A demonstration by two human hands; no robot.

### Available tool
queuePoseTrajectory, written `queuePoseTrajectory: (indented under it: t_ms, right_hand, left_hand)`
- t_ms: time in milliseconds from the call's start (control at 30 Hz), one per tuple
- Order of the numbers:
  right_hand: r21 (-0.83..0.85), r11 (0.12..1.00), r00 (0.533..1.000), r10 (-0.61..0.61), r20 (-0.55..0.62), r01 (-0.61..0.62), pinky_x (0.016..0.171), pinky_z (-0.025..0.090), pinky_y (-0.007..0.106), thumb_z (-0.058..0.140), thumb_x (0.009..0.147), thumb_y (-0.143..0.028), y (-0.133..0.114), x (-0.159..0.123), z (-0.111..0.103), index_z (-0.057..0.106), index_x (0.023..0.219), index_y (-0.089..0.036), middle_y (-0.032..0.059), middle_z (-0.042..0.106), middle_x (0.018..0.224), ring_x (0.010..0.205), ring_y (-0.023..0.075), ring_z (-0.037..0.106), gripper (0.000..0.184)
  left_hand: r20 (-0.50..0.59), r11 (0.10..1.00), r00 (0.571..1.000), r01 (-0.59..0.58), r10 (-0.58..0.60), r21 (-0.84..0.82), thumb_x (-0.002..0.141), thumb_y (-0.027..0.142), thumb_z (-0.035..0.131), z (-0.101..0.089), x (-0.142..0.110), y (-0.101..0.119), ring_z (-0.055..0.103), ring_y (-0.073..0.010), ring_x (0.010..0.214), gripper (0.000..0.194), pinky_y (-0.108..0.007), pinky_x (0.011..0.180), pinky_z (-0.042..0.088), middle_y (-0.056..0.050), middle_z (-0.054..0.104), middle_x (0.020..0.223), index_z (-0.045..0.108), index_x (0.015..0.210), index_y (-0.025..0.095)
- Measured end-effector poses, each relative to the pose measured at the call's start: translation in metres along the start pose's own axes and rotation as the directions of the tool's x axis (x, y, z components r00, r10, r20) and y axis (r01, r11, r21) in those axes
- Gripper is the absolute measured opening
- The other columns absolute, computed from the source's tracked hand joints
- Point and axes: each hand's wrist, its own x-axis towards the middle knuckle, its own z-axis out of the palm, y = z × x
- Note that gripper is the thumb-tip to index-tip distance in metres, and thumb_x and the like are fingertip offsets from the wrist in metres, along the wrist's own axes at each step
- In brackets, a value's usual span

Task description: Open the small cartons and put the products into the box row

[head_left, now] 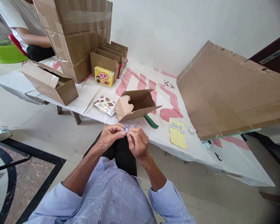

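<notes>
Holding a tiny blue-edged sticker (126, 129) with my left hand (110, 135) and my right hand (138, 143), I am pinching it between narrow fingertips on both sides. The sticker is sitting up over my lap, just in front of the table (163, 137). Past my hands, an open brown carton (136, 107) is lying on its side, with its flaps sticking out. Some Super Meal packets (105, 105) are lying flat just left of it, and a green handle (151, 121) is poking out by its right side. Farther right, a yellow sheet (178, 138) is showing rows of little blue-edged squares. A pen-like tool (215, 151) is lying near a big cardboard sheet (233, 93) that is leaning up at the right. Toward the back, a small yellow box (104, 76) is standing in front of a row of open cartons (107, 57), beside a tall taped box (76, 39). A long carton (49, 82) is resting at the left, and another person (34, 37) is sitting behind it.
</notes>
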Motion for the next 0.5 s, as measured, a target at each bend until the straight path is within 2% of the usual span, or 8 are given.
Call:
queuePoseTrajectory:
  t_ms: [167,333,500]
  right_hand:
    - [0.037,0.999,1.0,0.031,-0.002,-0.031,0.078,0.062,0.035,0.063,0.104,-0.006,-0.0009,-0.0032,0.0028,0.067,0.113,-0.024,0.0083,0.074,0.098,0.09,0.0226,0.072,0.02]
    - [0.107,0.989,0.995,0.103,0.003,-0.102,0.078,0.062,0.035,0.062,0.104,-0.006,-0.0022,-0.0044,0.0047,0.066,0.11,-0.024,0.0068,0.073,0.097,0.088,0.021,0.07,0.02]
    - [0.217,0.96,0.984,0.173,0.032,-0.176,0.076,0.062,0.036,0.07,0.104,-0.018,-0.0012,-0.0079,0.0046,0.067,0.115,-0.025,0.0068,0.072,0.1,0.091,0.0221,0.071,0.013]
  left_hand:
    - [-0.037,1.0,0.999,-0.009,0.01,0.027,0.075,0.043,0.102,-0.0018,-0.001,0.0007,0.069,-0.0166,0.091,0.032,-0.027,0.086,0.055,-0.008,0.076,0.097,0.084,0.074,0.016]
    - [-0.027,0.998,0.999,-0.025,0.026,0.055,0.077,0.045,0.1,-0.0014,-0.0019,0.0041,0.068,-0.0167,0.088,0.033,-0.028,0.085,0.055,-0.008,0.075,0.095,0.084,0.075,0.016]
    - [-0.027,0.995,0.998,-0.051,0.053,0.083,0.079,0.047,0.099,0.0003,-0.0023,0.0053,0.068,-0.0172,0.087,0.034,-0.028,0.083,0.055,-0.008,0.074,0.092,0.083,0.076,0.017]
